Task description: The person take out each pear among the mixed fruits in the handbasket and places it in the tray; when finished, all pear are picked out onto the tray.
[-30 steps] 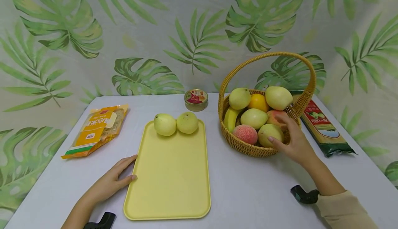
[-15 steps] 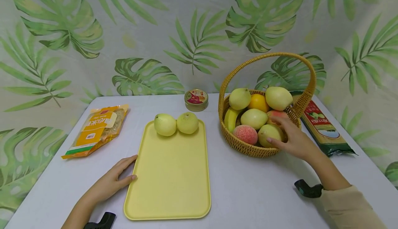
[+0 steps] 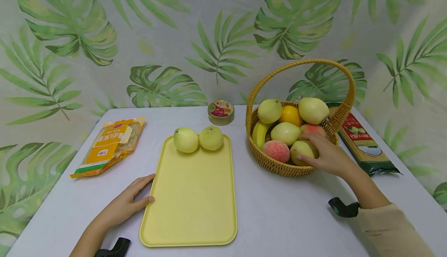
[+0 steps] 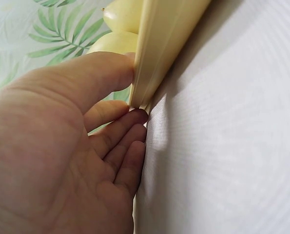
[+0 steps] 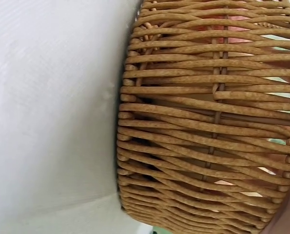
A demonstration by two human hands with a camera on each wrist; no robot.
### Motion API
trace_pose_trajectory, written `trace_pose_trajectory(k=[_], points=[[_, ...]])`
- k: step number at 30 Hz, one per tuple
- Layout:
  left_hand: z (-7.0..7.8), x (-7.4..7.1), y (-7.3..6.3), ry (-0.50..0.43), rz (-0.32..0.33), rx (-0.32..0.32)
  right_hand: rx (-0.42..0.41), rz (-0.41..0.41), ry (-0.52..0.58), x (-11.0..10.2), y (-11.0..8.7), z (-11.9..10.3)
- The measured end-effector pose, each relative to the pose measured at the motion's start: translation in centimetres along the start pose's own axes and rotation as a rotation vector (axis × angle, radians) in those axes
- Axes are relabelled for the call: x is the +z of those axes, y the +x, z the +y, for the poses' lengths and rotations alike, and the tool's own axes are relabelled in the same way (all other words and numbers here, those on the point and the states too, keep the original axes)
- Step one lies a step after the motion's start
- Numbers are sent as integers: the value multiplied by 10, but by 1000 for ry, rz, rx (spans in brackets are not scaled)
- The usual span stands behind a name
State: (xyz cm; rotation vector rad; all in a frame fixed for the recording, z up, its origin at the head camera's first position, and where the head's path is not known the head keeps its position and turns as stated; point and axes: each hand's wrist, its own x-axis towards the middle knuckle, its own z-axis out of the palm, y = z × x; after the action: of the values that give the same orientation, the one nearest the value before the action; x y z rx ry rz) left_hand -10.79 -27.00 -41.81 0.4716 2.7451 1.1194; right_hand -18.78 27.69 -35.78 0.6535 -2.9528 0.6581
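Observation:
My left hand [image 3: 123, 200] lies at the left edge of a yellow tray [image 3: 188, 199], its thumb and fingertips touching the rim. The left wrist view shows the thumb against the tray edge [image 4: 149, 48] and the other fingers low beside it. Two yellow-green pears [image 3: 186, 140] sit side by side at the tray's far end. At the wicker basket [image 3: 279, 168], my right hand [image 3: 330, 156] grips a yellow-green pear [image 3: 300, 151] at the front right, thumb in front and fingers over the top. In the right wrist view, basket weave [image 5: 208, 117] hides most of this hand.
Around that pear lie a peach [image 3: 276, 150], another peach [image 3: 313, 129], an orange [image 3: 290, 116], a banana [image 3: 260, 133] and several pears. The tall handle [image 3: 300, 64] arches above. A can [image 3: 220, 112], a yellow bag [image 3: 108, 146] and a green-red pack [image 3: 364, 140] stand around.
My right hand has lowered slightly and closed its fingers and thumb around the front-right pear in the basket. The left hand and the tray stay in place.

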Motion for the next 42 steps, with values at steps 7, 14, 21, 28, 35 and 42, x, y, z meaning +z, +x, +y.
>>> trace_pose_trajectory(k=[7,14,21,28,35,42], points=[[-1,0,0,-16,-2,-3,14,-59,2,-1,4,-4],[-2,0,1,-25,0,-4,28,-44,82,-1,4,-3],[-1,1,1,-19,0,-1,25,99,194,2,0,-2],[1,1,0,-8,3,12,-27,318,248,-4,-7,-15],[2,1,-1,-10,-5,6,-127,459,317,-13,-11,-55],[3,0,-1,-12,-7,5,-281,482,497,0,1,-106]])
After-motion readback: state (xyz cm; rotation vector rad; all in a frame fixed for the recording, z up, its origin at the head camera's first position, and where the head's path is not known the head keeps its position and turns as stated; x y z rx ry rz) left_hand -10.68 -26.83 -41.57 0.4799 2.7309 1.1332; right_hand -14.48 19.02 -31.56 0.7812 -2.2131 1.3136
